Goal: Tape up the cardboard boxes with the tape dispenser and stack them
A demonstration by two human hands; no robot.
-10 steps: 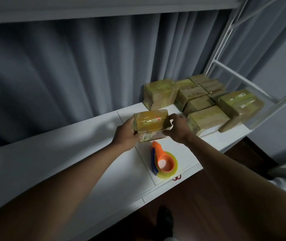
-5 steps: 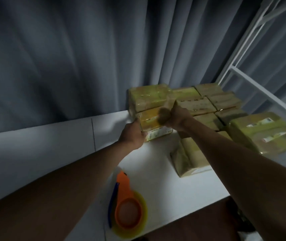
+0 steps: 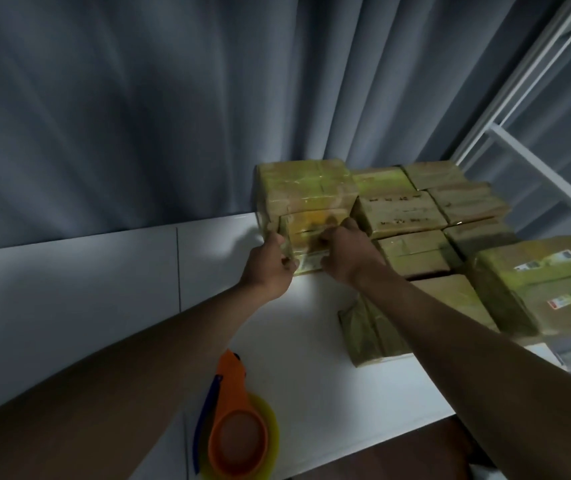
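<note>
Both hands — left hand (image 3: 270, 263) and right hand (image 3: 344, 254) — grip a taped box (image 3: 306, 233) against the pile (image 3: 402, 211); tape dispenser (image 3: 234, 431) lies idle on the bench (image 3: 69, 271) — stacking seems nearly finished.

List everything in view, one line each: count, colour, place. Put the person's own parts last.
held box: one, yellow-brown, taped, at the left end of the box group, in front of a taller box
taller box: one, yellow-green, against the curtain
other taped boxes: several, exact count unclear, yellow-brown, packed together on the table's right part
tape dispenser: one, orange with a blue edge and a yellowish tape roll, lying near the table's front edge
table: one, white
curtain: grey, behind the table
rack: white frame, at right
left hand: grips the held box's left side
right hand: grips its right side
</note>
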